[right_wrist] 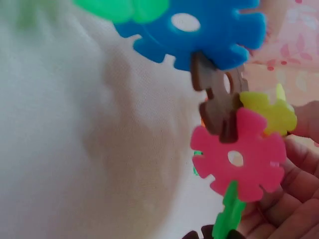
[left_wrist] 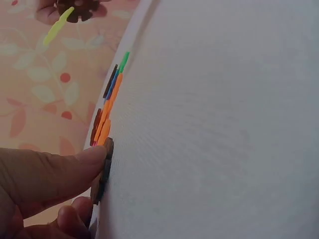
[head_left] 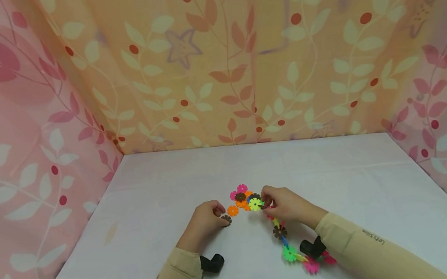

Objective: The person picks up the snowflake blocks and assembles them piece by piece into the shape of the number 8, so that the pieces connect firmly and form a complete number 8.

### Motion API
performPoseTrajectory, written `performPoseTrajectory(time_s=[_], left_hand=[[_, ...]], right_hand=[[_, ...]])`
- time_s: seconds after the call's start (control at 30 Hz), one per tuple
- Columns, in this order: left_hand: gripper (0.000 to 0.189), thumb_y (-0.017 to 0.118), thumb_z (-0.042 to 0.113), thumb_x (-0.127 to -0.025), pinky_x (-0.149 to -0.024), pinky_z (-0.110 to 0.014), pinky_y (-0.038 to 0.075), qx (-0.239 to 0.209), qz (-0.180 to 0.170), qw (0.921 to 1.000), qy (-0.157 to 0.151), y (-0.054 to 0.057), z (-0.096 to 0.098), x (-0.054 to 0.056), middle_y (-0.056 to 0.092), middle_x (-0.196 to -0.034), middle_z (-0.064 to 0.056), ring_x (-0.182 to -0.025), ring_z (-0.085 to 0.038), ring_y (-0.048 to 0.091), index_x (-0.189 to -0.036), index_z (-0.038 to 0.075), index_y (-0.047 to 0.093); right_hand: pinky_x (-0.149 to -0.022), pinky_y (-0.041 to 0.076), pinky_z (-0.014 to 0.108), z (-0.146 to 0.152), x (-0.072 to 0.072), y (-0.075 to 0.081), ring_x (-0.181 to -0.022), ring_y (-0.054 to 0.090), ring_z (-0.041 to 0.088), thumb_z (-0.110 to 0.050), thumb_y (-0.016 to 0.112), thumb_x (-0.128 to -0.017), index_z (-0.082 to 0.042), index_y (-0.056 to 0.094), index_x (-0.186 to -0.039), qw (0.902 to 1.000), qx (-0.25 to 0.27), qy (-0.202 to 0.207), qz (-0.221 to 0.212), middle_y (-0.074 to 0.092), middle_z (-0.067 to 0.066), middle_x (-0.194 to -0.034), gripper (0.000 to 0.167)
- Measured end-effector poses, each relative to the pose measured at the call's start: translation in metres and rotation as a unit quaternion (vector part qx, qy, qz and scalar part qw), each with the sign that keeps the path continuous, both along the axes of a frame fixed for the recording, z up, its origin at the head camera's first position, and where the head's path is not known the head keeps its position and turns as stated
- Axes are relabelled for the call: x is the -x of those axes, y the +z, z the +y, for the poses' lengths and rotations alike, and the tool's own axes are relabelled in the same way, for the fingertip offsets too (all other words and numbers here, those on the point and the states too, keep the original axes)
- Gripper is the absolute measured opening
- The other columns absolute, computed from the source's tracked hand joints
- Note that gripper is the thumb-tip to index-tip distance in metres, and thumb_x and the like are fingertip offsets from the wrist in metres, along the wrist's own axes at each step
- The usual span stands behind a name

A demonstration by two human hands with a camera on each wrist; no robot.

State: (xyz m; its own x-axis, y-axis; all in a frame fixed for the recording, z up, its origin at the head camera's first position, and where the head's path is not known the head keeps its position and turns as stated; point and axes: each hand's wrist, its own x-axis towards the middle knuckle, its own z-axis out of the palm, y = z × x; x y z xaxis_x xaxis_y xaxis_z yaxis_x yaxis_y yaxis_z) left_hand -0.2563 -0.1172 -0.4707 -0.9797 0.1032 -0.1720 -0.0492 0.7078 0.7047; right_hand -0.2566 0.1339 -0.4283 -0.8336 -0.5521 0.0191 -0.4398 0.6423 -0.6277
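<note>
My left hand (head_left: pixel 205 222) is at the middle of the table, pinching a brown notched flower disc (left_wrist: pixel 102 174) between thumb and fingers. Across from it, my right hand (head_left: pixel 283 202) holds up one end of a chain of interlocked flower discs. A yellow disc (head_left: pixel 255 204) sticks out at that end, beside the fingertips. Down from the hand the chain runs through a brown disc (head_left: pixel 280 232), a green disc (head_left: pixel 289 254) and a pink disc (head_left: pixel 311 266). In the right wrist view, blue (right_wrist: pixel 224 30) and pink (right_wrist: pixel 244 154) discs of the chain show close up.
Loose orange (head_left: pixel 233 210), brown (head_left: pixel 240 197) and pink (head_left: pixel 242 188) discs lie in a small pile between and beyond the hands. The white-covered table (head_left: pixel 161 178) is bordered by patterned cloth (head_left: pixel 218 89) at the back and sides. Black wrist mounts (head_left: pixel 213 264) sit by both sleeves.
</note>
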Motion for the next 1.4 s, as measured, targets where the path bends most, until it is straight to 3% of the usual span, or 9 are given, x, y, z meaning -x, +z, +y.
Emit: performPoseTrajectory(time_s=[0.13,0.23,0.33,0.47,0.6,0.8,1.4], left_hand=[[0.023,0.079,0.011,-0.068,-0.06,-0.029,0.038,0.029,0.016,0.9989,-0.032,0.001,0.001,-0.001,0.051,-0.074,-0.002,-0.069,-0.019,0.046,-0.078,0.012,0.058],[0.025,0.079,0.011,-0.067,-0.057,-0.027,0.038,0.035,0.026,0.9984,-0.038,0.003,0.003,-0.004,0.05,-0.069,-0.002,-0.065,-0.017,0.046,-0.076,0.011,0.055],[0.022,0.076,0.011,-0.071,-0.053,-0.026,0.037,0.016,0.029,0.999,-0.032,0.005,0.007,-0.007,0.05,-0.065,-0.001,-0.06,-0.016,0.045,-0.075,0.011,0.054],[0.013,0.069,0.01,-0.079,-0.054,-0.025,0.044,-0.053,0.038,0.9976,-0.023,0.009,0.017,-0.013,0.057,-0.066,0.0,-0.06,-0.013,0.051,-0.073,0.011,0.057],[0.009,0.067,0.01,-0.082,-0.059,-0.023,0.05,-0.116,0.068,0.9905,-0.024,0.013,0.028,-0.018,0.063,-0.072,0.0,-0.064,-0.012,0.059,-0.075,0.009,0.061],[0.005,0.066,0.006,-0.082,-0.064,-0.023,0.053,-0.209,0.065,0.9755,-0.017,0.015,0.037,-0.022,0.065,-0.077,-0.005,-0.073,-0.023,0.066,-0.081,0.002,0.063],[0.005,0.069,0.01,-0.081,-0.065,-0.023,0.053,-0.239,0.088,0.9669,-0.009,0.006,0.042,-0.02,0.068,-0.08,-0.004,-0.073,-0.016,0.066,-0.083,0.006,0.067]], right_hand=[[-0.054,0.047,0.025,0.0,0.0,0.002,-0.063,0.052,0.013,-0.008,0.062,-0.084,-0.012,0.051,-0.119,0.9998,-0.002,0.001,-0.017,0.06,0.001,-0.091,0.037],[-0.05,0.046,0.024,-0.001,0.0,0.002,-0.058,0.049,0.013,-0.007,0.06,-0.085,-0.015,0.05,-0.126,0.9998,-0.005,0.009,-0.018,0.059,0.002,-0.092,0.043],[-0.048,0.045,0.024,-0.001,0.001,0.001,-0.057,0.048,0.012,-0.006,0.061,-0.085,-0.014,0.052,-0.125,0.9998,-0.008,0.017,-0.012,0.059,0.001,-0.091,0.042],[-0.05,0.045,0.024,-0.002,0.0,-0.001,-0.059,0.048,0.012,-0.008,0.063,-0.085,-0.014,0.051,-0.128,0.9996,-0.011,0.023,-0.01,0.059,0.0,-0.09,0.045],[-0.05,0.044,0.023,-0.003,-0.001,0.0,-0.058,0.046,0.011,-0.009,0.063,-0.085,-0.015,0.05,-0.129,0.9995,-0.016,0.027,0.001,0.059,-0.002,-0.089,0.047],[-0.053,0.042,0.024,-0.005,-0.001,0.002,-0.059,0.045,0.01,-0.01,0.063,-0.085,-0.012,0.052,-0.128,0.9989,-0.019,0.036,0.021,0.058,-0.005,-0.086,0.045],[-0.047,0.041,0.021,-0.005,0.001,0.002,-0.054,0.045,0.009,-0.009,0.065,-0.084,-0.009,0.057,-0.12,0.9995,-0.003,0.024,0.02,0.057,-0.004,-0.081,0.037]])
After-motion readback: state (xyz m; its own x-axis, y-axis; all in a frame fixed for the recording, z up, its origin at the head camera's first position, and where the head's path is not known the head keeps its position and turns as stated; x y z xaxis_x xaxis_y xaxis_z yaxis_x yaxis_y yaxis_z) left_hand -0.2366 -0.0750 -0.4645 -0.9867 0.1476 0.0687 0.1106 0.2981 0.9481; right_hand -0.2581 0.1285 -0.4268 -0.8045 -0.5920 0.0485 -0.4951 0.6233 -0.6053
